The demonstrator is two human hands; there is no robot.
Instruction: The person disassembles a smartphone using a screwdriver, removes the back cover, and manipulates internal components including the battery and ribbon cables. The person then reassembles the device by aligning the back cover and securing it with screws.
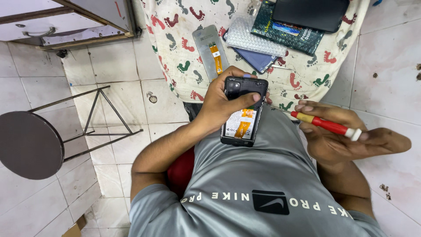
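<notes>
Bright, even, diffuse light; soft faint shadows only; no harsh glare. Sharp throughout; slight wide-angle bending toward the edges.

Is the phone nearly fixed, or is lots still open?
Done: the phone has its back off, so its battery and orange ribbon show. In hand: the left hand holds it, while the right hand aims a red screwdriver at its edge. Left: it is still open, and a loose screen panel lies on the patterned cloth.
</notes>
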